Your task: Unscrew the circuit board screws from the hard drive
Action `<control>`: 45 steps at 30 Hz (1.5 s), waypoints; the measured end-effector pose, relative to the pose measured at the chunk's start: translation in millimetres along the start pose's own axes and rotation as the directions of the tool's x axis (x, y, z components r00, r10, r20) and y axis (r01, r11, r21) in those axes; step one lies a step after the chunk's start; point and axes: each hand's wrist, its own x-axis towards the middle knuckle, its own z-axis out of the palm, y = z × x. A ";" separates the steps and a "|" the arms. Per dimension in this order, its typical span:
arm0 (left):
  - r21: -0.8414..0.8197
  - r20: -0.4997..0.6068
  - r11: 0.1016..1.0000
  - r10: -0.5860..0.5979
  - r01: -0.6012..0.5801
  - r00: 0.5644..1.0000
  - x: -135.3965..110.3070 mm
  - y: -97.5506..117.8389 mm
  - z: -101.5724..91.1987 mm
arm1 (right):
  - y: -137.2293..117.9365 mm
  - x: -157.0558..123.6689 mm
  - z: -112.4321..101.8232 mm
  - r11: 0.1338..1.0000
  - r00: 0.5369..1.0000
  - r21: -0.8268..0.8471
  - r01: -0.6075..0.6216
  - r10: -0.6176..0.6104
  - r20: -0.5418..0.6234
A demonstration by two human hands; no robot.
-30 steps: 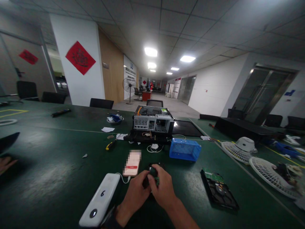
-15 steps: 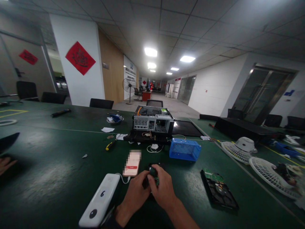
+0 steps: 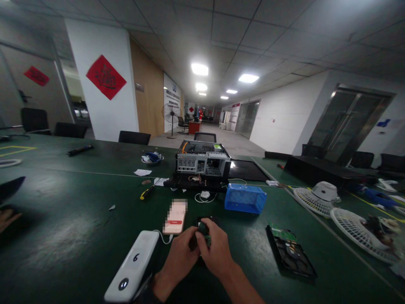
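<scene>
Plainly, your green bench fills the foreground, chairs along its far side, ceiling lights glowing beyond. A blue bin sits near the opened PC case; a bowl holds crumpled blue-and-white stuff. Between your hands is a small green part: your right hand pinches it in a narrow grip; your left hand curls alongside, its hold hidden.

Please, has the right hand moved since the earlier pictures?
No, not visibly: judged against the blue bin, the right hand keeps its place, nearer the camera and further left.
</scene>
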 end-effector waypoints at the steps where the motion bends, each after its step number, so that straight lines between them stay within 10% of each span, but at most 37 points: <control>1: -0.001 0.006 1.000 -0.007 0.007 1.000 -0.2 0.3 -0.3 | -0.1 0.0 -0.1 1.000 1.000 0.002 0.000 0.000 0.002; 45: 0.102 0.005 0.995 0.021 -0.021 1.000 0.9 7.7 -5.0 | 3.8 -1.8 -1.4 0.998 0.999 -0.058 0.039 -0.038 0.024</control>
